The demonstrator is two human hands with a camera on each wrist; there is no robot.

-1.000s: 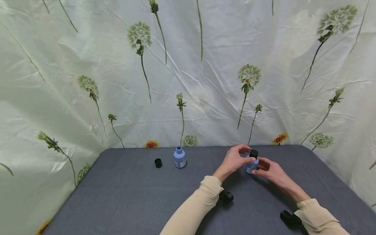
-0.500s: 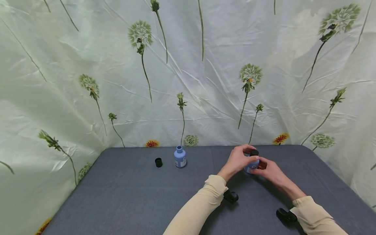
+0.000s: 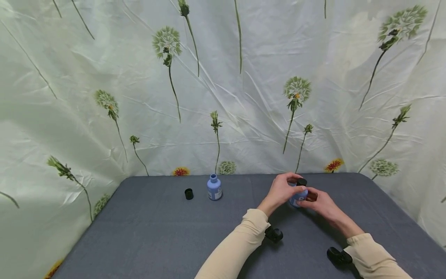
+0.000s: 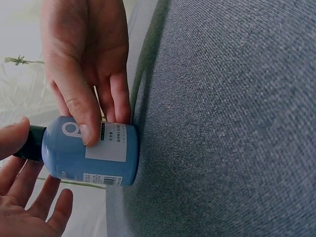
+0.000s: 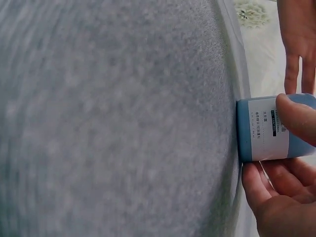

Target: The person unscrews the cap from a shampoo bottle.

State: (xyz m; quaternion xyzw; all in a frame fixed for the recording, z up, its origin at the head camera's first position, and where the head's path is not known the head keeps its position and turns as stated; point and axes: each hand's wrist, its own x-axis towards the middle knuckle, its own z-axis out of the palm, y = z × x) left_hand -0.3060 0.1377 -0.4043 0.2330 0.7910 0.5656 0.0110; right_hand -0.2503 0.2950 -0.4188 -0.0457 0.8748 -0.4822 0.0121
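Toward the back right of the table stands a blue bottle point(image 4: 69, 153) with a white label and a black cap point(image 3: 301, 181). My left hand point(image 3: 281, 190) pinches the cap between thumb and fingers, the thumb hiding part of it. Around the bottle's body, my right hand point(image 3: 322, 205) holds from the right side, thumb across the label in the left wrist view. The bottle is upright, its base at the cloth. To the left, a second blue bottle point(image 3: 214, 188) stands uncapped with its neck open. Beside it sits a loose black cap point(image 3: 189, 193).
A dark grey cloth point(image 3: 156, 236) covers the table. Behind it hangs a pale curtain point(image 3: 251, 116) printed with flowers, close to the table's back edge. Black wrist devices point(image 3: 274, 234) sit under both forearms.
My left hand has shifted slightly right and its thumb now covers more of the cap. The right hand keeps its hold on the bottle. The other bottle and loose cap stay put.
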